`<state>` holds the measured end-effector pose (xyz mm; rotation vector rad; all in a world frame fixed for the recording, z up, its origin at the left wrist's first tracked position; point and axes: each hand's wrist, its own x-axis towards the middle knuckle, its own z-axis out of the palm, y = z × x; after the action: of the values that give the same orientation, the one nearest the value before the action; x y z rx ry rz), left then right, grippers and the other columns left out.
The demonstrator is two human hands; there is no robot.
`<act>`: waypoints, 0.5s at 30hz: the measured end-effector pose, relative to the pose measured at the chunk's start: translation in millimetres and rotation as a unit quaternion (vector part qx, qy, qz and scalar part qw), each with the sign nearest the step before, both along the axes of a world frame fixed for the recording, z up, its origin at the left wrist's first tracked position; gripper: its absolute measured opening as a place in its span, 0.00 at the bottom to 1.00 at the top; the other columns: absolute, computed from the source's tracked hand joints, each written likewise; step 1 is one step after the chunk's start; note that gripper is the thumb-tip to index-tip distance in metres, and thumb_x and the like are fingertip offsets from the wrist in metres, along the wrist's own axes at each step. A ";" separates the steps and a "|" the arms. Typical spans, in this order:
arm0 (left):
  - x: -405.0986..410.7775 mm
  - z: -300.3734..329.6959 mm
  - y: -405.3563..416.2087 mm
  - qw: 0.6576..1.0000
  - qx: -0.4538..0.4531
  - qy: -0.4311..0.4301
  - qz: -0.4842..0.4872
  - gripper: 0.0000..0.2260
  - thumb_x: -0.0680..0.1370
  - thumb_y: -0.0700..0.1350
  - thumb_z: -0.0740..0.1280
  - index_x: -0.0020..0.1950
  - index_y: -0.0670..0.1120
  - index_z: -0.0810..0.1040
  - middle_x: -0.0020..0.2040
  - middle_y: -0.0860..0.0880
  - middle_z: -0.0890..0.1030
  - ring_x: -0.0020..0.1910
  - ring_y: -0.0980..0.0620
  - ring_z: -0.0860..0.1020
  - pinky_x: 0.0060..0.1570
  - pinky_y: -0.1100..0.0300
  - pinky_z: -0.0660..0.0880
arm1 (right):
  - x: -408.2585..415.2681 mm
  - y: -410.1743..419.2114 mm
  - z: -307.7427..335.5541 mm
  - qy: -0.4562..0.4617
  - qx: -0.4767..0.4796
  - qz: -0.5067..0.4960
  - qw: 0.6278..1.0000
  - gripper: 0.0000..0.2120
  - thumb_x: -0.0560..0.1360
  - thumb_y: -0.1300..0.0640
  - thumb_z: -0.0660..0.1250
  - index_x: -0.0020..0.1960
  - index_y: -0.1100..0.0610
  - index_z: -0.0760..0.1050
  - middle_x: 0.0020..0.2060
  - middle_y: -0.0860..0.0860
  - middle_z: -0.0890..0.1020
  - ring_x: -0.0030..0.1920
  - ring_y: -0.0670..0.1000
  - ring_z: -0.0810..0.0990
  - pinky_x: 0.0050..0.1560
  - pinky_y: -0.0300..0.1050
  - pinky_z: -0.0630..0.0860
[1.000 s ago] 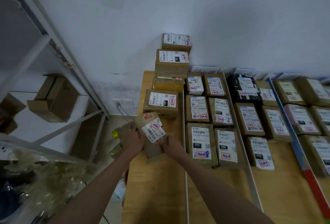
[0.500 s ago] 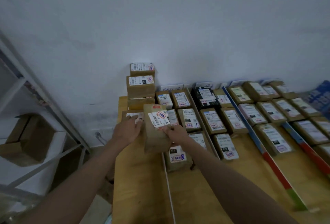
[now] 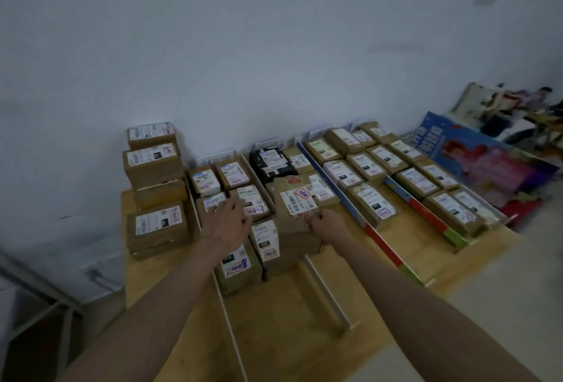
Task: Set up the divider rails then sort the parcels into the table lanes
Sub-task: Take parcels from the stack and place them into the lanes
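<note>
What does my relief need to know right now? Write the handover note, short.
Right hand: grips the near end of a brown cardboard parcel with a white label, held above the lane right of the near white divider rail.
Left hand: fingers relaxed, holding nothing, over the labelled brown parcels in the second lane.
Done: white rails and the blue, red and green rails lie on the wooden table; most lanes hold rows of parcels; a stack of bigger brown boxes sits far left.
Left: set down the held parcel, then any others.
</note>
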<state>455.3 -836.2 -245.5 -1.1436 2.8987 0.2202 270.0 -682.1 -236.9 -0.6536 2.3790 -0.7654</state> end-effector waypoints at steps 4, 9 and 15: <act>-33.3 4.2 36.8 1.000 0.014 0.012 -0.016 0.26 0.83 0.58 0.51 0.79 0.48 0.59 0.79 0.46 0.60 0.76 0.45 0.61 0.75 0.48 0.57 | -30.9 42.1 1.4 0.008 -0.003 -0.025 1.000 0.19 0.81 0.49 0.61 0.60 0.64 0.77 0.56 0.60 0.81 0.56 0.58 0.80 0.55 0.52 0.79; -77.6 1.6 98.6 1.000 0.002 0.006 -0.027 0.26 0.83 0.59 0.51 0.78 0.48 0.61 0.78 0.47 0.62 0.75 0.46 0.63 0.74 0.49 0.60 | -67.3 105.0 -1.9 0.008 -0.008 -0.037 0.999 0.19 0.81 0.49 0.61 0.58 0.64 0.78 0.54 0.60 0.81 0.55 0.58 0.80 0.49 0.51 0.78; -136.1 -5.1 185.8 0.999 0.026 0.011 -0.038 0.26 0.83 0.58 0.52 0.79 0.49 0.60 0.78 0.48 0.61 0.76 0.45 0.62 0.75 0.48 0.57 | -121.2 195.4 -8.4 0.011 0.009 -0.045 0.999 0.19 0.81 0.48 0.61 0.58 0.63 0.78 0.54 0.59 0.81 0.54 0.57 0.79 0.51 0.51 0.77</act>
<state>319.2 -650.4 -250.6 -1.0272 2.9310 0.3061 148.8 -486.8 -245.4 -0.5530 2.4473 -0.7788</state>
